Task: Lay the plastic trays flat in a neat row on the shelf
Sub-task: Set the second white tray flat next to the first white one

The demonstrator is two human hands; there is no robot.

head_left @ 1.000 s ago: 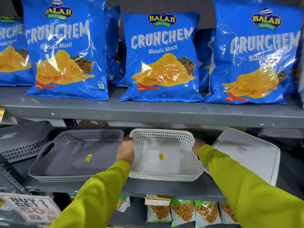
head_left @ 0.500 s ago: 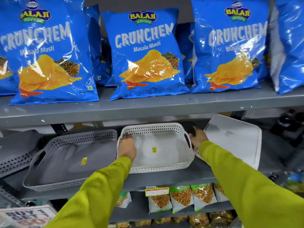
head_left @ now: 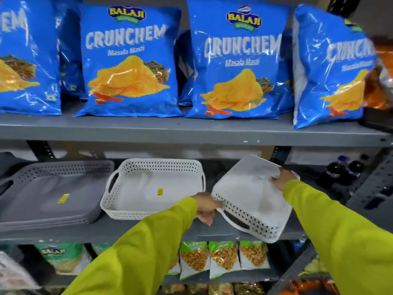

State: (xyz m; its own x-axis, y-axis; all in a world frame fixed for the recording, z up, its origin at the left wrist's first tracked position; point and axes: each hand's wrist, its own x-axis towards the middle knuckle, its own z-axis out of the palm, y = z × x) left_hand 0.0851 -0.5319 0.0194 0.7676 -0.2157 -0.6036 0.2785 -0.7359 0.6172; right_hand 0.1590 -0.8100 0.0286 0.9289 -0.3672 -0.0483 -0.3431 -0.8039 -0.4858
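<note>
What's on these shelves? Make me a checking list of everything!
Surface: grey middle shelf.
Job's things: grey trays stacked flat at left; white tray flat in the middle; another white tray tilted, bottom facing up, at right.
Clutter: nothing seen.
Hands: left hand and right hand both hold the tilted tray.
Cables: nothing seen.
Surroundings: blue chip bags above; snack packets below; dark bottles at right.

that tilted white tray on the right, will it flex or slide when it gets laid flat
The tilted white tray probably stays stiff: it holds its shape gripped by the left hand and right hand. Perforated walls suggest it is light. It may slide easily on the smooth shelf.
</note>
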